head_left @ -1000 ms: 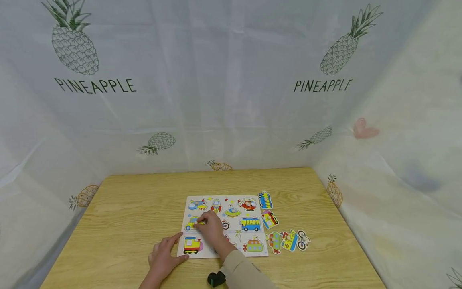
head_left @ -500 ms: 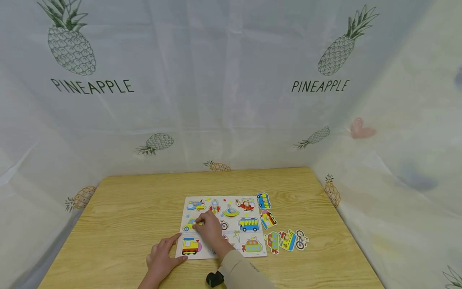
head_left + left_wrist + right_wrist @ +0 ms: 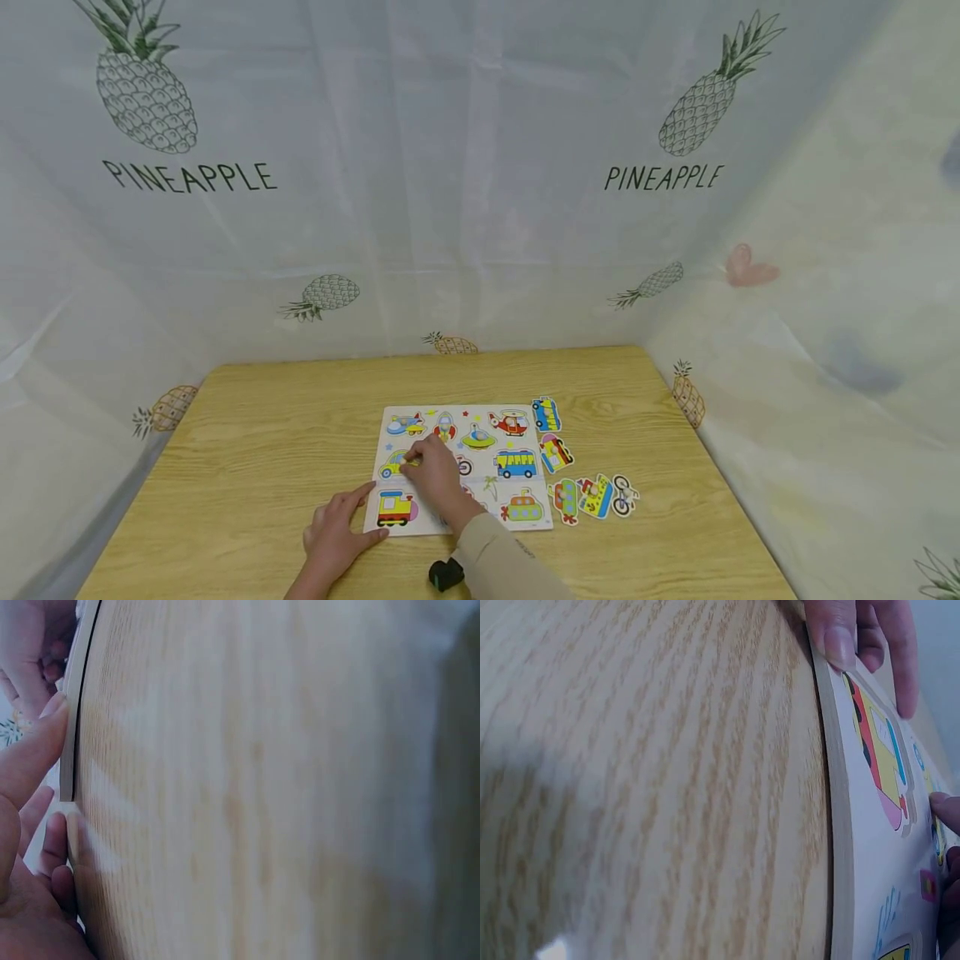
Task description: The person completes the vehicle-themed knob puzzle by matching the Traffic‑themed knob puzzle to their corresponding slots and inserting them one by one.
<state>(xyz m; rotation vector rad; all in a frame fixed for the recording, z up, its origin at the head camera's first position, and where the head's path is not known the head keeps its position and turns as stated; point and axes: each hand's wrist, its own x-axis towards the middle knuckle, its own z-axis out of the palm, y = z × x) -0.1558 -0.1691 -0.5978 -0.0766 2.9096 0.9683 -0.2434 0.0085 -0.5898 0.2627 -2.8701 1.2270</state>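
A white puzzle board (image 3: 482, 467) printed with vehicles lies on the table. My right hand (image 3: 438, 477) is over its left half, thumb and forefinger pinching at the car piece (image 3: 392, 465), whose right part they cover. The car appears to sit in its place on the board. My left hand (image 3: 335, 533) rests at the board's near left corner, thumb at the near edge and forefinger at the left edge. In the right wrist view, the left hand's thumb (image 3: 838, 645) touches the board beside the train picture (image 3: 881, 754). The right forearm hides part of the bottom row.
Right of the board lie loose pieces: a bus (image 3: 547, 414), a train (image 3: 556, 452), a submarine (image 3: 565, 502), a ship (image 3: 595, 497) and a bicycle (image 3: 623, 497). A black object (image 3: 446, 574) is by the right cuff. Curtains printed with pineapples surround the wooden table (image 3: 285, 442).
The head view has shifted slightly, so everything sits a little further left. Both hands keep nearly the same place on the board.
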